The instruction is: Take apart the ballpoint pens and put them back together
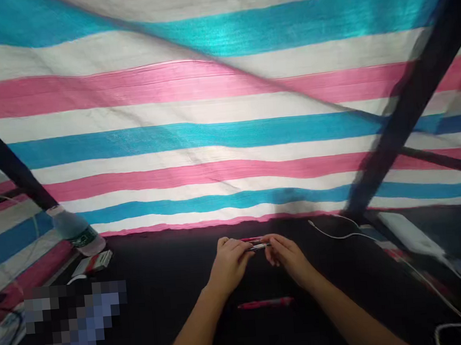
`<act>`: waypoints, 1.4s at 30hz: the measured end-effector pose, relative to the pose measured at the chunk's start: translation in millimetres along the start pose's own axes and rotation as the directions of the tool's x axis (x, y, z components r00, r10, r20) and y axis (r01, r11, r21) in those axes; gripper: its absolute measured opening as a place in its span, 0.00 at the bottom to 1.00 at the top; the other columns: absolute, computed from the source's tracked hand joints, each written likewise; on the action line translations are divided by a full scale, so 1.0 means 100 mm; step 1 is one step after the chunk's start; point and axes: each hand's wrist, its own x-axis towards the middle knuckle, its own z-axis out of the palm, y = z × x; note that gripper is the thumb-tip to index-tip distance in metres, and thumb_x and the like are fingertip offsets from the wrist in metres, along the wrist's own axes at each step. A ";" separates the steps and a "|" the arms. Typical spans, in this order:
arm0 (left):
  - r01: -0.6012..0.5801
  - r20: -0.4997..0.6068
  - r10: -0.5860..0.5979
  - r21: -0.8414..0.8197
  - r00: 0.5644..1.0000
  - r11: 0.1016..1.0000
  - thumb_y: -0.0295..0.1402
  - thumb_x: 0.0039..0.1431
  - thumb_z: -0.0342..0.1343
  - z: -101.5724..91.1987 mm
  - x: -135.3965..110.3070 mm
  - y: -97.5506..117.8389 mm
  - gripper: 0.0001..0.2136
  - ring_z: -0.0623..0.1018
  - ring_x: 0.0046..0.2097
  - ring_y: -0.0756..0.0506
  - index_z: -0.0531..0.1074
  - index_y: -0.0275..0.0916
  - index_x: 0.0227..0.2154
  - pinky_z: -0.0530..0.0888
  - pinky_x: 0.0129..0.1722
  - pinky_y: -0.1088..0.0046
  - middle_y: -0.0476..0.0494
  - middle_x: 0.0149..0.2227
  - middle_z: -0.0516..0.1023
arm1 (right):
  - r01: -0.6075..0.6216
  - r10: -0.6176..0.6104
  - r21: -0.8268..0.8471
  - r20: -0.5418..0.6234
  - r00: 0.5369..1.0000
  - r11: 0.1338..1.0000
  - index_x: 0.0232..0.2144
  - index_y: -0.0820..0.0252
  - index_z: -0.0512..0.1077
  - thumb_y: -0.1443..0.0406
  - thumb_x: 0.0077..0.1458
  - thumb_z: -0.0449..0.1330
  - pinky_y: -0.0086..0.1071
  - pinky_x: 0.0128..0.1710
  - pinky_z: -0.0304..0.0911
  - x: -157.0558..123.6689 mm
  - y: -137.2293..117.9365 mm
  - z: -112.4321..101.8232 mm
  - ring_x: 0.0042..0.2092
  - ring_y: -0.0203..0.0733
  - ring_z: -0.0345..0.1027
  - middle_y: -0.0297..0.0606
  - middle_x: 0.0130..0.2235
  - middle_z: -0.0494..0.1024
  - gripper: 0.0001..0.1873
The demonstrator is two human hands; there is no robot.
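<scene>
Pinching a slim red-and-silver pen (pixel 257 244) between half-closed left hand (pixel 228 264) and right hand (pixel 287 256). Lying nearer, a pink marker (pixel 265 303).

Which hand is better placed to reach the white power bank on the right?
Right, probably: the right hand is on the side of the white power bank, nearer than the left hand, though both hands grip a slim red-and-silver pen.

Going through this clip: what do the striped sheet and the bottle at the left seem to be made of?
The striped sheet looks like woven plastic tarpaulin: fine ribbed weave, faint sheen. The bottle seems clear, glossy plastic, judging by its translucent body and highlights.
</scene>
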 end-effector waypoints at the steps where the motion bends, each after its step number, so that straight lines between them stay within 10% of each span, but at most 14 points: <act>1: 0.000 -0.004 0.000 -0.011 1.000 1.000 0.30 0.66 0.61 0.01 0.01 0.02 0.06 0.79 0.42 0.44 0.77 0.43 0.45 0.64 0.50 0.59 0.46 0.42 0.83 | 0.029 -0.028 0.025 -0.014 0.999 0.999 0.45 0.56 0.79 0.51 0.63 0.63 0.33 0.26 0.52 0.00 0.00 0.02 0.28 0.38 0.62 0.35 0.27 0.74 0.18; 8: 0.007 -0.007 -0.007 -0.090 1.000 0.996 0.37 0.68 0.59 -0.01 0.03 0.13 0.09 0.79 0.44 0.43 0.76 0.44 0.49 0.65 0.50 0.61 0.44 0.44 0.83 | 0.060 -0.033 0.467 -0.066 0.997 0.882 0.34 0.52 0.76 0.47 0.58 0.66 0.41 0.46 0.66 0.04 -0.12 0.12 0.44 0.46 0.69 0.36 0.38 0.76 0.17; 19: 0.232 0.084 -0.234 0.041 0.969 0.972 0.34 0.72 0.49 0.06 -0.01 -0.08 0.14 0.78 0.38 0.43 0.78 0.42 0.34 0.66 0.40 0.68 0.46 0.37 0.82 | 0.147 -0.073 0.865 -0.127 0.989 0.480 0.23 0.56 0.55 0.61 0.65 0.59 0.31 0.26 0.62 -0.05 -0.50 -0.02 0.27 0.35 0.58 0.28 0.25 0.58 0.20; 42: 0.184 0.122 -0.195 0.098 0.973 0.978 0.34 0.72 0.48 0.04 0.00 -0.02 0.14 0.79 0.38 0.44 0.78 0.43 0.34 0.67 0.39 0.67 0.46 0.36 0.83 | 0.198 -0.103 0.855 -0.169 0.980 0.479 0.21 0.56 0.46 0.65 0.58 0.62 0.31 0.24 0.60 -0.04 -0.50 -0.02 0.25 0.34 0.54 0.27 0.23 0.54 0.26</act>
